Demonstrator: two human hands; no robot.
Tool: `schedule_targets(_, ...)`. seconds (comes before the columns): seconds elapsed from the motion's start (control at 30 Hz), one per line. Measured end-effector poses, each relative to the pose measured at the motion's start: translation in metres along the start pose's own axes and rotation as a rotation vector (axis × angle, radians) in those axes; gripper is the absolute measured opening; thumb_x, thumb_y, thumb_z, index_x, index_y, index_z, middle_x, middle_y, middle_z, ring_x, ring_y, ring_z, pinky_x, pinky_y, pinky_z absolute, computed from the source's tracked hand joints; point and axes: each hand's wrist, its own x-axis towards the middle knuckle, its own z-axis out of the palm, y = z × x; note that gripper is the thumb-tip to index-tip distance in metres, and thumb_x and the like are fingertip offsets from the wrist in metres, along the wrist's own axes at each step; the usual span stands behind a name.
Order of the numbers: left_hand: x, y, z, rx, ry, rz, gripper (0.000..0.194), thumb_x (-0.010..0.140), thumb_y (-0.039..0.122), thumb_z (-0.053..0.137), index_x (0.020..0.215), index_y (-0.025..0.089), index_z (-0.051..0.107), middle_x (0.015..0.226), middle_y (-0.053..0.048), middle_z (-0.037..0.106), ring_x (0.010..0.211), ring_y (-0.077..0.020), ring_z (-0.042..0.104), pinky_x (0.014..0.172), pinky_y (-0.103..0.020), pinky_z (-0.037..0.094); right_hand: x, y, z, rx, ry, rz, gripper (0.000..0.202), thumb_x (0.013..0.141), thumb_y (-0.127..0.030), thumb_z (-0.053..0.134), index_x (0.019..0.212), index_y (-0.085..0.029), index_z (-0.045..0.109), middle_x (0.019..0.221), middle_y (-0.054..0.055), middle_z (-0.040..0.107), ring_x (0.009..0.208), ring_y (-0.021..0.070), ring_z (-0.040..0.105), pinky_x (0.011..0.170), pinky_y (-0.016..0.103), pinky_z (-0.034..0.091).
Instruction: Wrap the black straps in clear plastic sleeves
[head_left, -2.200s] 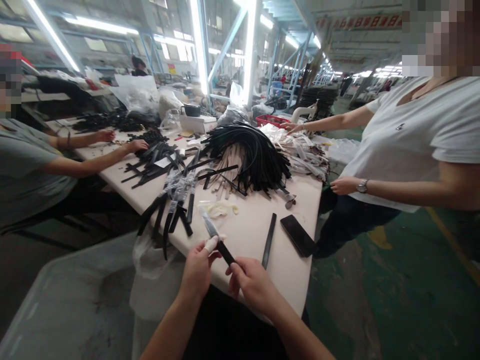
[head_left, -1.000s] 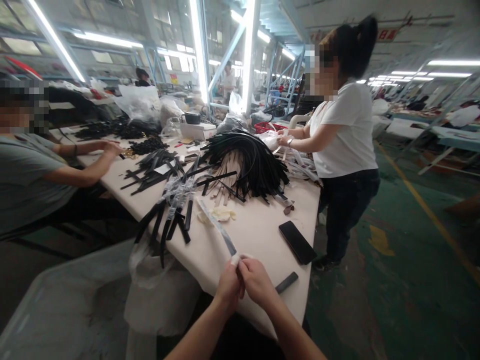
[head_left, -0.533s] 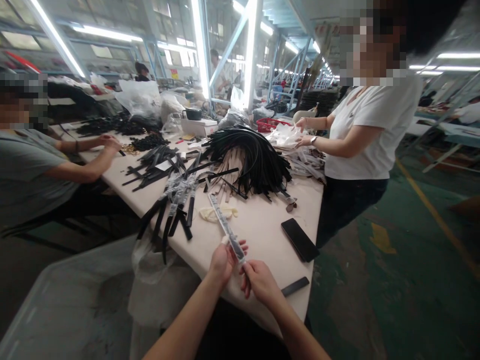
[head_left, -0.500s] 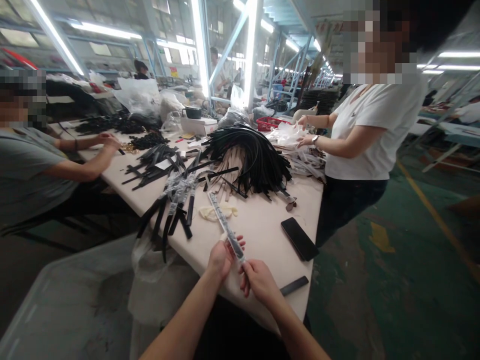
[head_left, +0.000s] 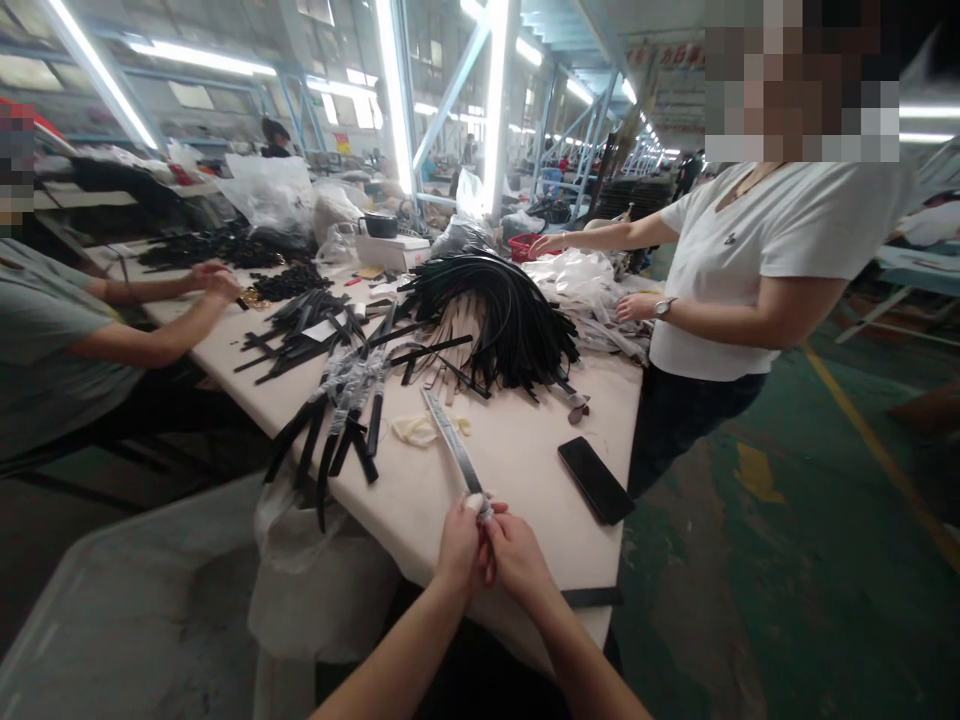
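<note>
The strip, wrapped in clear film, is in both hands over the near part of the tabletop, slanting from the hands to the far left. The left hand has its fingers curled round the near end, with the white-covered thumb on top. Half a second ago that hand lay opened out under the strip, fingers spread. The right hand grips the very end between thumb and fingers, as it did then, but the two hands have come together and now touch, or nearly so. Film is bunched at the grip.

The strip's far end points towards the black heap, just right of the yellow piece. The loose strap at the near right slanted half a second ago; it now lies almost level, its left end hidden behind the right forearm. The phone has kept its place on the right, and the wrapped bundle still hangs over the left edge.

On the right, the person in white had both hands at the plastic; one arm now stretches out to the red basket. On the left, the person in grey keeps both hands together.
</note>
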Motion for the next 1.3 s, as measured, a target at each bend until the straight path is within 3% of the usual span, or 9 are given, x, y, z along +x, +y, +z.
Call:
schedule_targets(0.23, 0.025, 0.035, -0.001, -0.121, -0.01, -0.052, 0.026, 0.09, 0.023, 0.044, 0.101, 0.009, 0.063, 0.095, -0.019, 0.074, 0.076, -0.023, 0.074, 0.068, -0.035, 0.06, -0.015, 0.006, -0.004, 0.104, -0.126, 0.064, 0.045, 0.097, -0.055, 0.038, 0.09, -0.015, 0.058, 0.054, 0.0, 0.063, 0.035, 0.0123, 0.052, 0.037, 0.02, 0.033)
schedule_targets(0.4, 0.007, 0.007, 0.005, 0.042, -0.098, -0.034, 0.019, 0.084, 0.026, 0.056, 0.091, 0.012, 0.066, 0.066, -0.009, 0.07, 0.045, -0.0174, 0.062, 0.045, -0.028, 0.051, -0.008, -0.005, -0.006, 0.042, -0.014, 0.017, 0.047, 0.097, -0.054, 0.037, 0.077, -0.017, 0.057, 0.052, 0.001, 0.061, 0.037, 0.0115, 0.053, 0.039, 0.02, 0.036)
schedule_targets(0.5, -0.005, -0.002, -0.004, -0.079, -0.108, -0.065, 0.024, 0.088, 0.029, 0.049, 0.094, 0.013, 0.064, 0.075, -0.012, 0.072, 0.055, -0.0202, 0.068, 0.05, -0.03, 0.054, -0.01, -0.008, -0.012, 0.048, -0.153, 0.067, 0.043, 0.095, -0.05, 0.043, 0.073, -0.016, 0.057, 0.053, 0.001, 0.062, 0.037, 0.0115, 0.054, 0.04, 0.02, 0.038)
schedule_targets(0.67, 0.01, 0.032, -0.015, -0.191, -0.038, -0.032, 0.021, 0.09, 0.024, 0.049, 0.104, 0.013, 0.061, 0.084, -0.01, 0.072, 0.064, -0.0179, 0.069, 0.066, -0.033, 0.058, -0.023, -0.007, -0.034, 0.113, -0.341, 0.214, 0.023, 0.087, -0.032, 0.049, 0.086, -0.013, 0.063, 0.065, 0.006, 0.07, 0.049, 0.0153, 0.063, 0.048, 0.023, 0.045)
schedule_targets(0.8, 0.004, 0.015, -0.012, -0.008, -0.046, 0.085, 0.025, 0.085, 0.028, 0.062, 0.106, 0.015, 0.06, 0.071, -0.003, 0.066, 0.052, -0.0143, 0.061, 0.053, -0.027, 0.05, 0.026, -0.036, -0.037, 0.213, -0.041, 0.109, 0.033, 0.091, -0.039, 0.048, 0.1, -0.011, 0.063, 0.09, 0.011, 0.072, 0.068, 0.0152, 0.067, 0.06, 0.023, 0.049)
schedule_targets(0.93, -0.012, -0.013, -0.018, 0.105, -0.134, 0.055, 0.03, 0.08, 0.033, 0.067, 0.104, 0.014, 0.062, 0.072, -0.005, 0.068, 0.054, -0.0175, 0.064, 0.055, -0.03, 0.051, 0.094, -0.078, -0.011, 0.352, -0.16, 0.133, 0.039, 0.096, -0.046, 0.047, 0.1, -0.01, 0.06, 0.075, 0.008, 0.068, 0.052, 0.0116, 0.059, 0.053, 0.023, 0.045)
schedule_targets(1.03, -0.008, 0.014, -0.026, 0.059, -0.113, 0.085, 0.033, 0.079, 0.037, 0.069, 0.101, 0.013, 0.064, 0.083, -0.009, 0.071, 0.066, -0.0212, 0.069, 0.064, -0.034, 0.055, 0.104, -0.089, 0.007, 0.397, -0.16, 0.003, 0.03, 0.096, -0.04, 0.048, 0.1, -0.012, 0.059, 0.066, 0.0, 0.063, 0.043, 0.0067, 0.048, 0.046, 0.018, 0.037)
schedule_targets(1.2, 0.018, 0.114, -0.013, -0.034, -0.266, 0.404, 0.04, 0.087, 0.049, 0.062, 0.108, 0.015, 0.064, 0.108, -0.014, 0.072, 0.091, -0.0237, 0.071, 0.084, -0.037, 0.053, 0.07, -0.071, 0.023, 0.358, -0.317, -0.237, 0.041, 0.094, -0.055, 0.049, 0.091, -0.015, 0.059, 0.053, -0.003, 0.058, 0.035, 0.0074, 0.04, 0.037, 0.019, 0.025)
schedule_targets(1.3, 0.025, 0.123, 0.005, 0.081, -0.284, 0.484, 0.036, 0.086, 0.049, 0.064, 0.098, 0.015, 0.066, 0.108, -0.014, 0.073, 0.091, -0.0246, 0.071, 0.085, -0.038, 0.053, 0.061, -0.062, 0.031, 0.341, -0.249, -0.258, 0.043, 0.094, -0.058, 0.048, 0.088, -0.017, 0.059, 0.051, -0.003, 0.056, 0.036, 0.008, 0.038, 0.037, 0.02, 0.025)
